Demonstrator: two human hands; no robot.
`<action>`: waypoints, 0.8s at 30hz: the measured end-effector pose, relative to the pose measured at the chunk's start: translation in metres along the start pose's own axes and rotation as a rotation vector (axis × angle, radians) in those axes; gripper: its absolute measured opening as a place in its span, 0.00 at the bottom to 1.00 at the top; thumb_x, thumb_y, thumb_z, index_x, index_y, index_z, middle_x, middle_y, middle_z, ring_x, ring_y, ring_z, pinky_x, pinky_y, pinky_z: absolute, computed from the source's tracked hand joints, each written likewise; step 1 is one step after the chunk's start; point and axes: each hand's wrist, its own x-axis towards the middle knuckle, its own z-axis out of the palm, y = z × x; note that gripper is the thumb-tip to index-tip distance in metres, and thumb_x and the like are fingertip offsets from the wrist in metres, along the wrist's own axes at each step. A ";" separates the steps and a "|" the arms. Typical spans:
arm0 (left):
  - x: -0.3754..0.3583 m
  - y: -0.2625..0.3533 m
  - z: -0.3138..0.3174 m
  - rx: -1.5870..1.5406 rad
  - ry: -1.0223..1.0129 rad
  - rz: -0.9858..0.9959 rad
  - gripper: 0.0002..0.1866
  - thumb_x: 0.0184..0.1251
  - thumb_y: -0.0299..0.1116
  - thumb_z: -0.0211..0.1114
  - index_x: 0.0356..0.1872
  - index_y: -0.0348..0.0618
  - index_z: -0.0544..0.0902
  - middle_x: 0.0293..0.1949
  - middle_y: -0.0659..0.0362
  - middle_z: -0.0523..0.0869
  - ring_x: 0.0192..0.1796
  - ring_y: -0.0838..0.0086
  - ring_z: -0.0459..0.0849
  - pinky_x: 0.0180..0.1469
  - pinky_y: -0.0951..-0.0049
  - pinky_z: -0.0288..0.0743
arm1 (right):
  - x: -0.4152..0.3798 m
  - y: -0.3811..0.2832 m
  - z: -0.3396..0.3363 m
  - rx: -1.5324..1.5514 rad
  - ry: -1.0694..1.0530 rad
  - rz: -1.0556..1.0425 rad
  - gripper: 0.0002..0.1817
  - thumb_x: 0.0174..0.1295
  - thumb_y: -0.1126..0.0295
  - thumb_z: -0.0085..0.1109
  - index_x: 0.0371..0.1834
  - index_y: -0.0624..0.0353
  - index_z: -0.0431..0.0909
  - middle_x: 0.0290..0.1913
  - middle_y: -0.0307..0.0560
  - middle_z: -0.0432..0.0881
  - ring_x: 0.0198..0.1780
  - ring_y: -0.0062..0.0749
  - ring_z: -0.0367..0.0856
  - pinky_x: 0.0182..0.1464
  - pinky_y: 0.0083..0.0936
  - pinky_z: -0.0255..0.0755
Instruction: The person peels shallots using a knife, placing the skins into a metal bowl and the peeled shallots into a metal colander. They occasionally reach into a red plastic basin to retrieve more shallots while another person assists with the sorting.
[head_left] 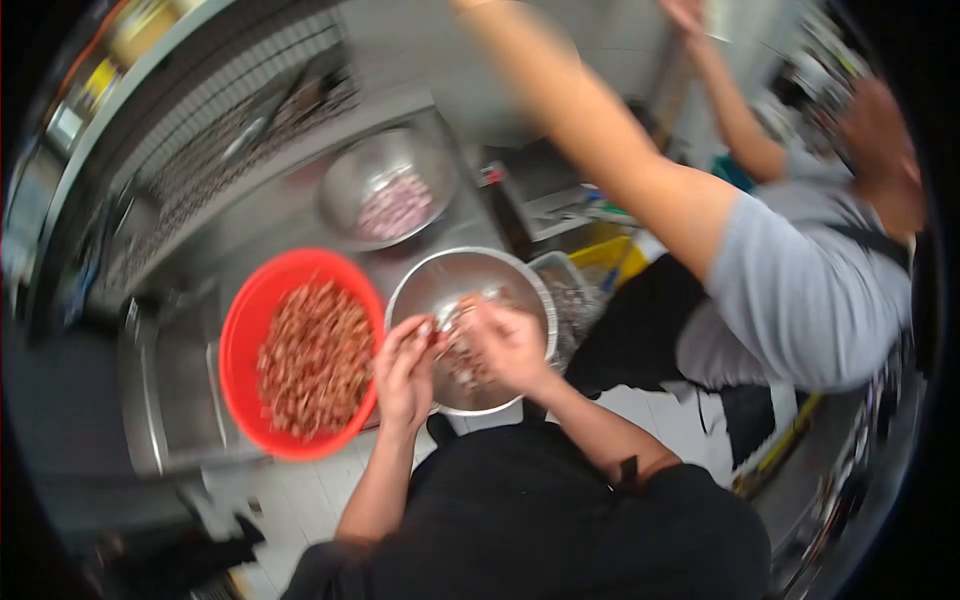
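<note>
My left hand (pixel 405 370) is raised over the left rim of a steel bowl (pixel 420 290), its fingers bent around a small reddish piece. Over the middle of that bowl is my right hand (pixel 508 342), blurred, with curled fingers; whatever it holds is too smeared to make out. Small brownish-pink pieces (pixel 465 365) lie in the bowl beneath my hands. Just left of it stands a red basin (pixel 240 350) holding many reddish-brown pieces (pixel 315 365). Behind, a second steel bowl (pixel 350 175) contains pale pink pieces (pixel 397 207).
A co-worker in a grey shirt (pixel 800 290) is close on the right, one arm (pixel 610 130) stretched across above the counter. A metal sink (pixel 185 390) lies left of the basin. A clear container (pixel 570 300) and a yellow one (pixel 610 258) stand right of the bowl.
</note>
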 end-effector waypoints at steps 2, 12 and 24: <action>0.002 0.007 -0.014 -0.102 0.012 -0.013 0.16 0.71 0.22 0.55 0.58 0.31 0.76 0.52 0.50 0.82 0.57 0.62 0.83 0.60 0.66 0.79 | 0.004 0.000 -0.003 -0.158 0.071 -0.022 0.14 0.73 0.69 0.53 0.53 0.68 0.78 0.34 0.41 0.84 0.34 0.19 0.81 0.37 0.19 0.75; -0.002 0.009 -0.029 -0.040 0.009 -0.019 0.17 0.75 0.26 0.54 0.61 0.33 0.75 0.50 0.47 0.85 0.50 0.63 0.87 0.51 0.69 0.83 | 0.001 0.006 -0.012 -0.589 -0.053 -0.100 0.16 0.73 0.71 0.50 0.60 0.61 0.75 0.44 0.61 0.85 0.43 0.47 0.87 0.47 0.33 0.77; -0.005 0.006 -0.020 0.253 0.018 0.093 0.21 0.66 0.18 0.65 0.60 0.32 0.76 0.52 0.51 0.84 0.52 0.71 0.83 0.55 0.73 0.79 | -0.019 -0.015 0.019 0.010 -0.211 0.119 0.21 0.72 0.73 0.54 0.67 0.64 0.68 0.29 0.31 0.74 0.29 0.10 0.69 0.32 0.13 0.65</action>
